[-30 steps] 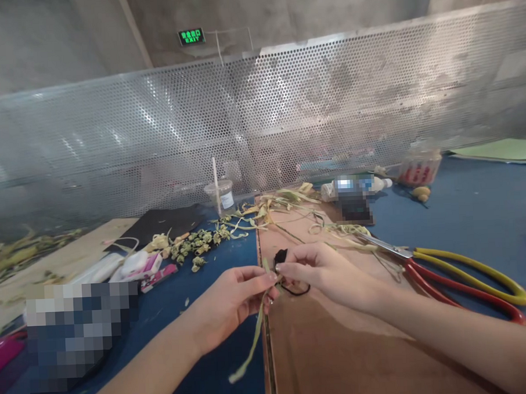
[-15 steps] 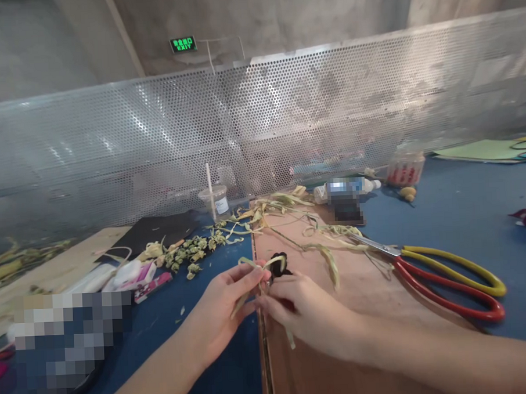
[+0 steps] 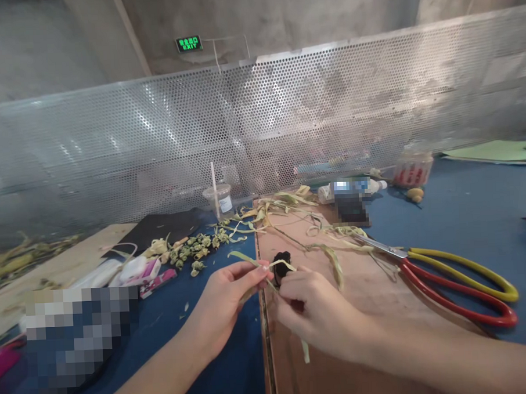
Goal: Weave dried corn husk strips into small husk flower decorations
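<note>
Between both hands is a narrow pale green strip of dried leaf [image 3: 244, 256], its tip sticking out up and to the left. My left hand [image 3: 236, 291] pinches it between thumb and fingers. My right hand [image 3: 315, 299] is closed on the strip just to the right, and part of it arches between the hands. A loose end hangs below my right hand. Just behind the fingers is a small, ruffled black thing [image 3: 282, 263] whose kind I cannot make out. Fingers hide the middle of the strip.
Scissors [image 3: 458, 281] with red and yellow handles lie right, on the brown board [image 3: 339, 356]. Leaf strips [image 3: 285, 203] lie behind. Dried buds [image 3: 195, 248] and a plastic cup [image 3: 219, 200] stand left. A bottle [image 3: 328, 192] lies before the perforated metal screen [image 3: 328, 101].
My right hand has shifted slightly right, away from my left hand, and more of the strip shows between them. The whole view has shifted a little.
</note>
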`<state>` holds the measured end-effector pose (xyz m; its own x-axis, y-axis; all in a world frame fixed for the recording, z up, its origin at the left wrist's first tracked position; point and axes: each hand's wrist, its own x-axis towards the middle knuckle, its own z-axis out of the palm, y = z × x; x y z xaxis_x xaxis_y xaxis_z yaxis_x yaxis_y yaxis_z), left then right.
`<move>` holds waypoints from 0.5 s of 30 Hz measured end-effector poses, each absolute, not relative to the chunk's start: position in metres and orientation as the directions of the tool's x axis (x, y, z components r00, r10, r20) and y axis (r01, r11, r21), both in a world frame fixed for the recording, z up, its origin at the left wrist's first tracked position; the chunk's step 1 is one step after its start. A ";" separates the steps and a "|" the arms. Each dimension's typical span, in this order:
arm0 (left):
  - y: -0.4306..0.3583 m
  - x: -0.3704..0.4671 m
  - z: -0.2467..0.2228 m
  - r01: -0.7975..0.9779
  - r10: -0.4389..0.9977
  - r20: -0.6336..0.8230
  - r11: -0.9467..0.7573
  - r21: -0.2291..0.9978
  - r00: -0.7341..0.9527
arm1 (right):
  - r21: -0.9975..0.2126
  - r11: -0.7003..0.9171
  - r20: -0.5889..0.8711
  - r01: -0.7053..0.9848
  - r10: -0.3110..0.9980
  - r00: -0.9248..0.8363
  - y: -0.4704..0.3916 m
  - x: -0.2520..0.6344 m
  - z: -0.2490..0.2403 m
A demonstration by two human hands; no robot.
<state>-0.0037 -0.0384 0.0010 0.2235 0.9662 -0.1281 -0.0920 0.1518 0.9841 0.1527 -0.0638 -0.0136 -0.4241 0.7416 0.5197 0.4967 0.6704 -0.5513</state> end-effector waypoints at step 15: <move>-0.041 -0.004 0.002 -0.079 0.942 -0.192 0.221 0.972 0.277 | -0.381 0.735 0.507 0.562 0.674 -0.537 -0.066 0.166 -0.006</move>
<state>-0.0035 -0.0414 0.0019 0.2767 0.9417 -0.1916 -0.0792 0.2211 0.9720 0.1664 -0.0662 -0.0057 -0.5372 0.6737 0.5075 0.5616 0.7346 -0.3807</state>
